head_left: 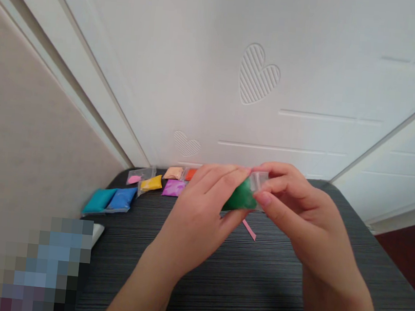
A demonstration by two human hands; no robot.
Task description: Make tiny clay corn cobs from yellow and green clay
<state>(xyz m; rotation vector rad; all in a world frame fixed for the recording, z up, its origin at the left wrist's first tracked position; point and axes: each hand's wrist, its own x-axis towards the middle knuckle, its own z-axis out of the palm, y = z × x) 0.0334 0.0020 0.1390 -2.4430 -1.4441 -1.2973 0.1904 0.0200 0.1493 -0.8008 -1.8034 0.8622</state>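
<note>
Above the dark table, both my hands hold a small clear zip bag with green clay-like stuff (242, 197) inside. My left hand (203, 204) is wrapped round the filled part, its fingers over the top and its thumb below. At the bag's clear zip end (259, 180), my right hand (298, 208) pinches with thumb and fingers. Whether the zip is undone cannot be made out. Just under the hands, a thin pink strip (249, 230) lies on the table, partly hidden.
On the dark wood-grain table (231, 285), several bags lie at the back left: teal (99, 201), blue (121, 199), yellow (150, 184), purple (173, 188), peach (173, 173), orange (190, 174) and one with a pink bit (134, 180). A white panel with hearts (259, 77) stands behind.
</note>
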